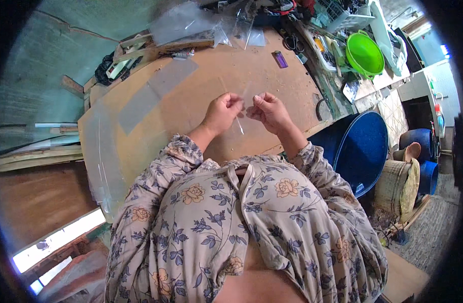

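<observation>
Above the middle of the wooden table (166,121), my left hand (224,112) is closed in a pinch. A thin pale stick or strip (240,125) runs past its fingers, its lower end pointing toward me; its exact kind is unclear. Close beside it on the right, my right hand (271,113) is also closed, thumb against forefinger. A faint piece of clear plastic (248,92) shows between the two hands, by the right fingertips; its edges are blurred. Beyond my hands lies a purple lighter (280,59), with black-handled scissors (293,43) further back.
Clear plastic bags (183,24) pile at the back. Grey translucent strips (158,93) lie flat on the left. A green basin (365,54) stands at the back right, above a large blue barrel (363,151) against the table's right side. A woven basket (397,189) sits beyond it.
</observation>
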A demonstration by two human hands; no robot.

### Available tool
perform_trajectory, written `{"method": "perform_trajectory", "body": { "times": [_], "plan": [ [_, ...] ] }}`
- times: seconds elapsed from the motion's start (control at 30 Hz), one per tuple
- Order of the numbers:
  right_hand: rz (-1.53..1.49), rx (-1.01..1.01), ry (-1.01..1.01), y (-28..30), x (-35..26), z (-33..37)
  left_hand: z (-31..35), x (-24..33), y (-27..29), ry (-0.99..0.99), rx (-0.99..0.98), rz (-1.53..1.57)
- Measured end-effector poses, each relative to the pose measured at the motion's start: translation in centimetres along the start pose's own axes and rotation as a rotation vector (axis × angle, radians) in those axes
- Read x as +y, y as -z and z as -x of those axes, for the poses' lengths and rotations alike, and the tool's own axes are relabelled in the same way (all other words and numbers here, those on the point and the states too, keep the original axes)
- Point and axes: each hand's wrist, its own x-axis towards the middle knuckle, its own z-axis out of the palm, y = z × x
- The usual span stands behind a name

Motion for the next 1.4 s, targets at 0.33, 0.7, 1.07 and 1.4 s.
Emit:
{"method": "perform_trajectory", "body": {
  "times": [0.33, 0.7, 1.07, 1.4],
  "plan": [
    [0.0, 0.033, 0.031, 0.8, 1.0, 1.4, 2.2, -0.2, 3.7, 0.199, 0.119, 0.048],
    [0.068, 0.254, 0.017, 5.4, 1.6, 0.6, 3.6, -1.1, 5.8, 0.303, 0.199, 0.142],
    [0.104, 0.461, 0.136, 8.2, 3.9, -1.7, 3.0, -7.7, 10.6, 0.132, 0.416, -0.719],
    [0.014, 0.197, -0.06, 1.2, 4.8, -0.4, 6.9, -1.6, 12.0, 0.621, 0.004, -1.437]
  ]
}}
